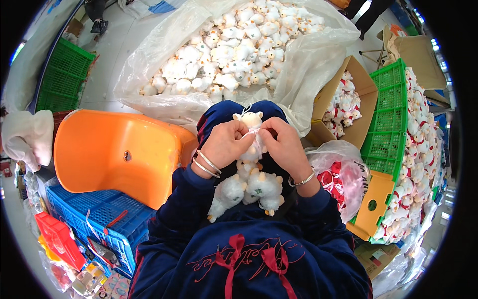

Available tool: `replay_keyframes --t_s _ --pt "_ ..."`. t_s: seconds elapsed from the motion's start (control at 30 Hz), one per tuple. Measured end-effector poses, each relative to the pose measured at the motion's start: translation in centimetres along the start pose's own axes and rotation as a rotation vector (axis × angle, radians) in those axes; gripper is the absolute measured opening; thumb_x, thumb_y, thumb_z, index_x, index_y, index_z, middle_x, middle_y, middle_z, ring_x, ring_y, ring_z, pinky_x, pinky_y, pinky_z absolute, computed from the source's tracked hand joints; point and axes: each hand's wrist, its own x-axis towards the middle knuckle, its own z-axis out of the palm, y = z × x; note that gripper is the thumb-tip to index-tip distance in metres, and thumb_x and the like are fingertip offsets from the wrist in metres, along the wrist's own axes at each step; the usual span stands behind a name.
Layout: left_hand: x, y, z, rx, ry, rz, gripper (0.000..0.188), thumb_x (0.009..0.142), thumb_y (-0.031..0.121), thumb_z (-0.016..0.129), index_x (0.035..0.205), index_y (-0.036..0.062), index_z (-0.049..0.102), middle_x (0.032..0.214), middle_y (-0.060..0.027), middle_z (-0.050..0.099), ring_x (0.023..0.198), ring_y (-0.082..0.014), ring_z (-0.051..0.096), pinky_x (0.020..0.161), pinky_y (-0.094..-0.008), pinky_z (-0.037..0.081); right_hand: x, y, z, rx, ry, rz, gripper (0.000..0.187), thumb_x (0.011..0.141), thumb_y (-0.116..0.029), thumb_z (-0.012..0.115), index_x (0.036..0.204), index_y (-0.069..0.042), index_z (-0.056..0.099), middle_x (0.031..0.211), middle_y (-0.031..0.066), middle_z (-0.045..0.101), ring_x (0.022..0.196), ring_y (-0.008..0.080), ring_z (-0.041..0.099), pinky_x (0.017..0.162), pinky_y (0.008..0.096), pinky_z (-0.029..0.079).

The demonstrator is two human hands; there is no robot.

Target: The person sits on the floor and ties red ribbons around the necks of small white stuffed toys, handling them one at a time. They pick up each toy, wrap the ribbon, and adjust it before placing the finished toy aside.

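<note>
- The fingers of my left hand (225, 143) and right hand (286, 149) are pinched nearly closed, thumb against forefinger, both on a pale ribbon (255, 132) at the neck of one white plush toy (248, 118).
- That toy is upright over the far edge of my lap, between my knees, facing away from me; a thin loop stands up from its head.
- Its ribbon is around the neck, but my fingers cover the join, so I cannot tell whether a knot is made. I judge this piece partly done.
- Nearer my belly, toward the near edge of my lap, more plush toys (266, 190) lie bunched together; I see no red on them, so I count them as unfinished.
- Just beyond my right wrist, a clear bag (343, 152) holds red pieces (331, 184).
- Further right, the toys in the carton (366, 92) and those heaped beyond the green crate (383, 127) wear red; they look further along.
- Past my knees, a great pile of plain toys (234, 52) fills the plastic sheeting (144, 65) on the floor, so I judge most remains undone.
</note>
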Motion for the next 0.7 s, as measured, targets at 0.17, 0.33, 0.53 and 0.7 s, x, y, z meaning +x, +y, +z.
replay_keyframes --t_s 0.17,0.33,0.53,0.7 --pt "0.1 1.0 -0.1 -0.147 -0.011 -0.061 0.023 0.098 0.021 0.067 0.089 -0.0003 0.065 0.065 -0.0005 0.062 0.05 -0.0047 0.053 0.045 -0.0217 0.04 0.5 -0.6 -0.6 -0.003 -0.053 -0.015 0.014 0.092 -0.012 0.063 0.089 0.002 0.062 0.077 0.0139 0.065 0.067 0.0239 0.062 0.063 0.0359 0.049" --pt "0.4 0.4 0.4 -0.005 0.039 -0.032 0.024 0.095 0.022 0.071 0.086 0.0007 0.066 0.063 -0.0003 0.061 0.05 -0.0056 0.054 0.046 -0.023 0.042 1.7 -1.5 -1.8 -0.099 -0.163 0.012 0.015 0.092 -0.013 0.061 0.09 0.002 0.063 0.079 0.0176 0.067 0.068 0.0285 0.064 0.063 0.0382 0.049" --pt "0.1 0.4 1.3 0.153 0.149 0.082 0.024 0.09 0.021 0.076 0.085 0.0001 0.066 0.063 -0.0008 0.062 0.051 -0.0069 0.055 0.049 -0.0239 0.045 2.1 -1.6 -1.9 -0.234 -0.181 -0.014 0.016 0.094 -0.014 0.059 0.098 0.002 0.062 0.085 0.0194 0.067 0.074 0.0307 0.065 0.067 0.0386 0.05" --pt "-0.3 0.5 0.8 -0.035 0.077 0.017 0.022 0.093 0.02 0.073 0.087 -0.0001 0.065 0.064 -0.0018 0.063 0.052 -0.0072 0.057 0.051 -0.0232 0.046 1.1 -1.5 -1.3 -0.047 -0.196 0.049 0.016 0.096 -0.014 0.06 0.099 0.001 0.062 0.084 0.0145 0.067 0.074 0.0239 0.064 0.068 0.0354 0.051"
